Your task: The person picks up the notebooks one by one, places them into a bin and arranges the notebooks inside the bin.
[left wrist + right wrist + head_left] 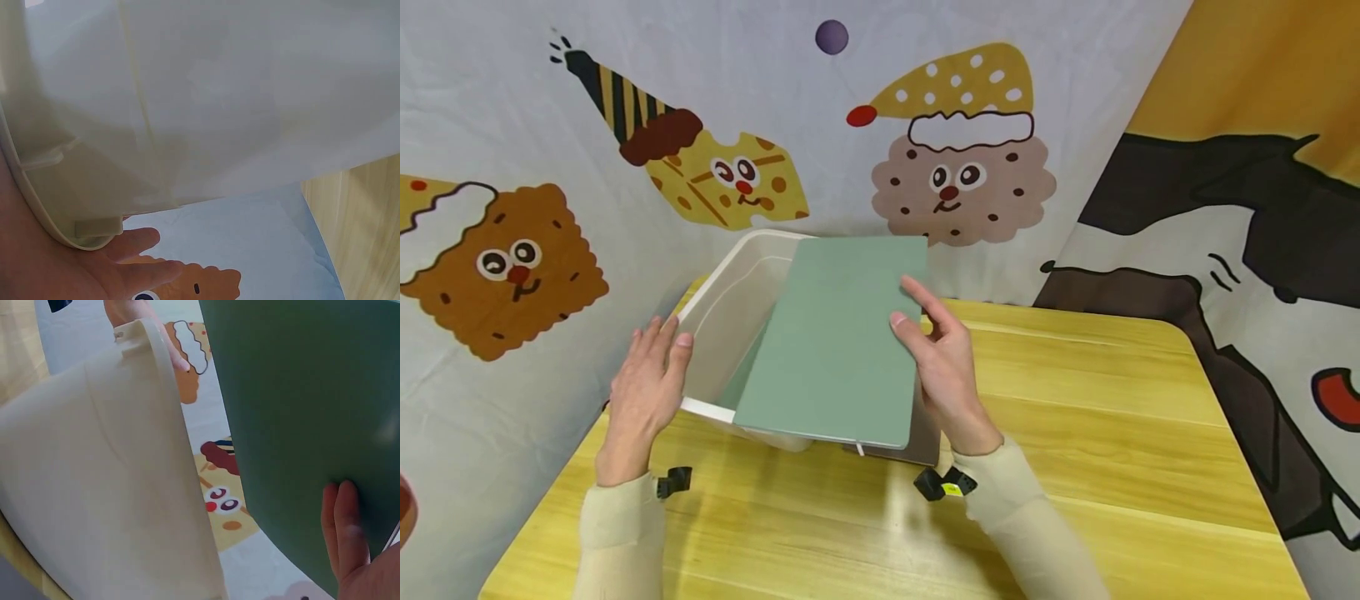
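A green notebook (842, 342) with a small white ribbon end at its lower edge is held over a white plastic bin (722, 317). My right hand (943, 358) grips its right edge, thumb on the upper cover; in the right wrist view, fingers (347, 525) press the green underside. The notebook covers the right part of the bin. My left hand (651, 379) rests on the bin's left rim, and in the left wrist view its fingers (137, 244) reach past the rim, fairly straight. Another green surface shows inside the bin, its kind hidden.
A flat brown item (928, 437) lies partly hidden under the notebook, beside the bin. All stands on a yellow wood-grain table (1097, 417). Behind it hangs a white cloth (760, 50) printed with cartoon biscuits and cheese.
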{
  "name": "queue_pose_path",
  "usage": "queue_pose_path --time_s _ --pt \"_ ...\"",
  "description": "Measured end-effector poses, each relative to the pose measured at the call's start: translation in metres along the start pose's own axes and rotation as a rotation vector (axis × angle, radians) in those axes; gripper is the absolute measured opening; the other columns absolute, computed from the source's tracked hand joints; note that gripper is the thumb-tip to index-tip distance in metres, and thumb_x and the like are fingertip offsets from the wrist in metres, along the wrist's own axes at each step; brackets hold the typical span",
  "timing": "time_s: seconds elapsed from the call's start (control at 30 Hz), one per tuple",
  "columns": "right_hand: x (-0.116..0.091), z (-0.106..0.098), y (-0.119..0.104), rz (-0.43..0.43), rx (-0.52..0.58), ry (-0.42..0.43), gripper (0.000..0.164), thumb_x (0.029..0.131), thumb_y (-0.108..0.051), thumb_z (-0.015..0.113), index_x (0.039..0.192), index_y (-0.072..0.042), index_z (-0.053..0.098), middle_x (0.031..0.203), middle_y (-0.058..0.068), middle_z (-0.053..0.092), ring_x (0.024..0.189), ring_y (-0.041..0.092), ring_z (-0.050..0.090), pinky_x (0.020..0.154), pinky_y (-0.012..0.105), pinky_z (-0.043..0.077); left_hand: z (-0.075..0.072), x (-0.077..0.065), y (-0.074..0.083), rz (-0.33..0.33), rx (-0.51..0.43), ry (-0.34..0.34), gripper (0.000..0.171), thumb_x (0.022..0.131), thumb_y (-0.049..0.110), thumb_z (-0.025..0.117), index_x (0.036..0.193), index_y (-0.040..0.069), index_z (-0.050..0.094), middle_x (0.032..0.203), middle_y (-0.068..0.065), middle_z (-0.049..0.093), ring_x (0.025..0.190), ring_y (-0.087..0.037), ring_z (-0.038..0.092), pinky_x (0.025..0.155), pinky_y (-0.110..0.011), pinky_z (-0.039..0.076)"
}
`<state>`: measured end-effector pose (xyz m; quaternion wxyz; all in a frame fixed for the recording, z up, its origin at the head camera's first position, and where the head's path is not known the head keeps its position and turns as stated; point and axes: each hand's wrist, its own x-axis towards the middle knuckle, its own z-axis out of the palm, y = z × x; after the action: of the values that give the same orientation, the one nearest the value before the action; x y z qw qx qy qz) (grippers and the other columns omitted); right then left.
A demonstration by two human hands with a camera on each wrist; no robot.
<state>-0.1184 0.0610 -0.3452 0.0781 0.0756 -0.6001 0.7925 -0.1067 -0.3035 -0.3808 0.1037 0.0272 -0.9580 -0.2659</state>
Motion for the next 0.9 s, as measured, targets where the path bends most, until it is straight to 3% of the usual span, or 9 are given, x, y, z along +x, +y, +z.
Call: queue_pose_path --time_s 0.07,0.13,0.2,0.23,0.33,0.43,0.73,0.83,0.9 --pt "0.002 0.005 0.003 -0.001 -0.009 0.001 0.047 0.099 -0.005 0.068 0.144 -0.01 0.062 0.15 -0.003 0.053 0.06 0.003 0.041 0.062 0.017 0.042 0.0 0.0 0.0 0.003 0.0 0.002 0.077 0.11 0.058 0.017 0.162 0.003 0.031 0.167 -0.029 0.021 0.153 -0.054 0.011 0.107 -0.083 0.016" --pt "0.004 0.011 0.005 -0.004 -0.015 0.004 0.047 0.098 -0.005 0.069 0.144 -0.01 0.062 0.148 -0.001 0.054 0.062 0.005 0.039 0.062 0.018 0.041 0.0 0.0 0.001 0.006 0.001 0.004 0.077 0.11 0.058 0.016 0.162 0.003 0.03 0.167 -0.029 0.021 0.153 -0.054 0.012 0.107 -0.083 0.016" --pt "0.007 0.016 0.007 -0.009 -0.013 0.003 0.047 0.098 -0.005 0.069 0.145 -0.009 0.062 0.148 0.001 0.054 0.079 0.004 0.045 0.069 0.019 0.044 0.0 0.001 0.001 0.007 0.002 0.005 0.077 0.11 0.058 0.016 0.162 0.003 0.03 0.167 -0.029 0.021 0.153 -0.054 0.012 0.107 -0.083 0.016" --pt "0.007 0.018 0.008 -0.006 -0.023 0.007 0.047 0.098 -0.006 0.069 0.145 -0.01 0.062 0.147 0.001 0.054 0.069 0.006 0.041 0.065 0.019 0.042 0.0 0.001 0.001 0.006 0.002 0.005 0.077 0.11 0.058 0.016 0.162 0.003 0.03 0.167 -0.029 0.021 0.153 -0.054 0.012 0.107 -0.083 0.016" --pt "0.01 0.026 0.01 0.0 -0.052 0.004 0.047 0.099 -0.009 0.069 0.145 -0.012 0.062 0.143 0.002 0.055 0.064 0.004 0.041 0.062 0.02 0.04 0.0 0.001 0.001 0.003 0.005 0.007 0.078 0.11 0.059 0.015 0.162 0.003 0.03 0.167 -0.029 0.021 0.153 -0.054 0.012 0.108 -0.082 0.016" --pt "0.013 0.031 0.012 0.007 -0.079 -0.002 0.047 0.099 -0.011 0.068 0.146 -0.014 0.061 0.141 0.002 0.055 0.047 0.008 0.027 0.056 0.021 0.035 0.0 0.0 0.001 0.004 0.005 0.011 0.079 0.11 0.06 0.015 0.162 0.002 0.031 0.166 -0.029 0.022 0.153 -0.054 0.012 0.109 -0.081 0.016" --pt "0.023 0.048 0.021 0.022 -0.093 -0.009 0.051 0.1 -0.009 0.065 0.149 -0.014 0.058 0.148 -0.001 0.056 0.045 0.006 0.032 0.049 0.02 0.035 0.001 0.0 0.0 0.013 0.0 0.025 0.079 0.11 0.059 0.015 0.161 0.002 0.033 0.165 -0.029 0.025 0.152 -0.055 0.015 0.109 -0.08 0.017" --pt "0.027 0.054 0.026 0.023 -0.118 -0.007 0.051 0.1 -0.01 0.065 0.15 -0.014 0.057 0.151 0.0 0.055 0.078 0.001 0.061 0.069 0.017 0.048 0.001 0.0 0.0 0.018 -0.001 0.029 0.079 0.11 0.059 0.015 0.16 0.001 0.034 0.165 -0.03 0.025 0.152 -0.055 0.015 0.109 -0.08 0.018" --pt "0.029 0.057 0.029 0.03 -0.135 -0.008 0.052 0.099 -0.009 0.064 0.151 -0.015 0.056 0.152 -0.001 0.055 0.081 0.005 0.06 0.071 0.019 0.049 0.001 0.0 0.0 0.018 -0.001 0.03 0.079 0.11 0.059 0.015 0.16 0.001 0.034 0.165 -0.03 0.026 0.151 -0.056 0.016 0.109 -0.08 0.018"
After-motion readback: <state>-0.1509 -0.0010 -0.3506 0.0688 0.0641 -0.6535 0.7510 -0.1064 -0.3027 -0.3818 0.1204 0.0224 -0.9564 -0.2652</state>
